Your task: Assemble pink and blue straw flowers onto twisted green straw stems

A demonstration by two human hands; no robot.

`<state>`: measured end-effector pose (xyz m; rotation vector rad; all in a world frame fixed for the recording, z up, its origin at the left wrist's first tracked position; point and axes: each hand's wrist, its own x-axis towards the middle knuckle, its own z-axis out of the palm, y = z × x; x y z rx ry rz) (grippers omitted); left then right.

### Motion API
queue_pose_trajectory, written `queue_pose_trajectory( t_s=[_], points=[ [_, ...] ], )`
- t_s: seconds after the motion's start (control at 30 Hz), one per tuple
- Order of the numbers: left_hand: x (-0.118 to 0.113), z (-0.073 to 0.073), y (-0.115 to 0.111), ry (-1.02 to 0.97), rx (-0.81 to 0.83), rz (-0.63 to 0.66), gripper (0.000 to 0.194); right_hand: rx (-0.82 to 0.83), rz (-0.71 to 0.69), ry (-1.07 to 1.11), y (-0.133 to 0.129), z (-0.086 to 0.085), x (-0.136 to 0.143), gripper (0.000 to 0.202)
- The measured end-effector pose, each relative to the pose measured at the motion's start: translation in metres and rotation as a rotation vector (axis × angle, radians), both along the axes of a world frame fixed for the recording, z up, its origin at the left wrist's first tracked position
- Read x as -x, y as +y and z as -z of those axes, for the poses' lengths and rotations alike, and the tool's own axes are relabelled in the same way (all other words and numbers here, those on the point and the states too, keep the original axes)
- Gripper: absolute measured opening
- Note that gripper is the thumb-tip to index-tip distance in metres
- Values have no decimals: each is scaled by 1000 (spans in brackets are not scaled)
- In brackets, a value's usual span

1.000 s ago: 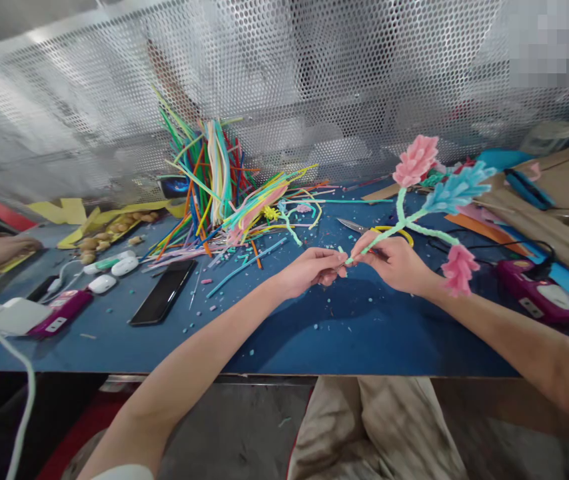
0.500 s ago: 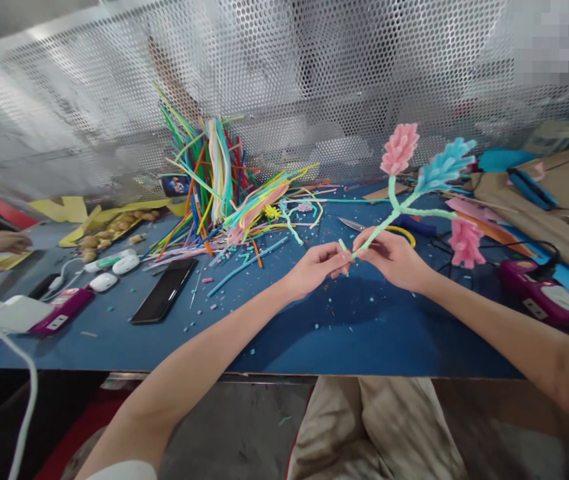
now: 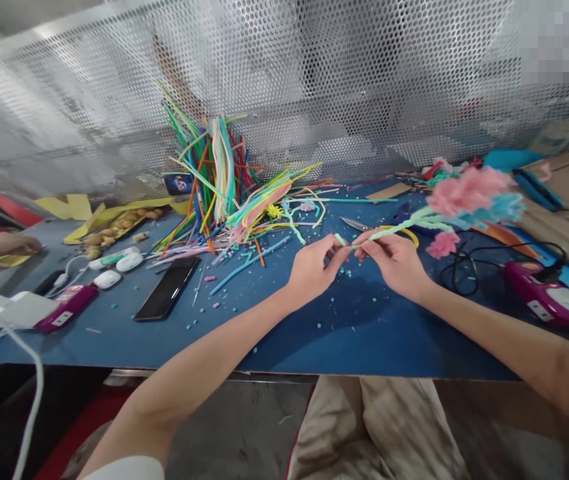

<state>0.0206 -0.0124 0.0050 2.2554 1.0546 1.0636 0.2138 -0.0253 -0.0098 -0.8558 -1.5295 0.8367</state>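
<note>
Over the blue table, my left hand (image 3: pixel 316 268) pinches the end of a light green fuzzy stem, a short bit of which sticks up above the fingers. My right hand (image 3: pixel 395 259) is closed on the same green stem (image 3: pixel 404 225) just beside it, the fingertips of both hands almost touching. The stem leans out to the right and branches into a pink fuzzy flower (image 3: pixel 469 192), a blue one (image 3: pixel 507 208) behind it and a smaller pink one (image 3: pixel 443 245) hanging lower. The flowers are blurred.
Scissors (image 3: pixel 354 225) lie behind my hands. Pipe cleaners (image 3: pixel 222 173) stand and spread at the back. A black phone (image 3: pixel 167 288), purple power strips (image 3: pixel 67 308) and cables lie at the sides. Another person's hand (image 3: pixel 9 245) is at the far left. A perforated metal panel (image 3: pixel 314 87) stands behind.
The flower stem has tipped down and to the right, turning so that its blooms overlap. My fingers have shifted slightly on its lower end.
</note>
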Motion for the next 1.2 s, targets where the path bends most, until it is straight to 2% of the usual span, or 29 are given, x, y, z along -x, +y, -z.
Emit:
queue_pose_trajectory(
  t_s=[0.23, 0.4, 0.53, 0.63, 0.77, 1.03, 1.1, 1.2],
  points=[
    [-2, 5, -5, 114, -174, -121, 19, -9, -15, -38, 3, 0, 1, 28],
    [0, 7, 2, 254, -479, -169, 14, 52, 28, -95, -1, -2, 4, 27],
    [5, 3, 11, 388, -707, -152, 16, 180, 70, -18, -4, -5, 5, 31],
    [6, 0, 14, 452, -754, -158, 15, 306, 40, 110, -4, -5, 6, 33],
    [3, -1, 10, 422, -660, -169, 15, 338, 12, 225, -2, -2, 9, 27],
    [2, -2, 0, 271, -384, -166, 13, 211, 19, 53, -6, -3, 7, 17],
    [3, -3, 2, 188, -238, -102, 14, 200, 28, 21, -8, -3, 7, 15],
    [7, -7, 8, 24, 15, 78, 21, 159, 37, -13, -8, -4, 5, 14]
  ],
)
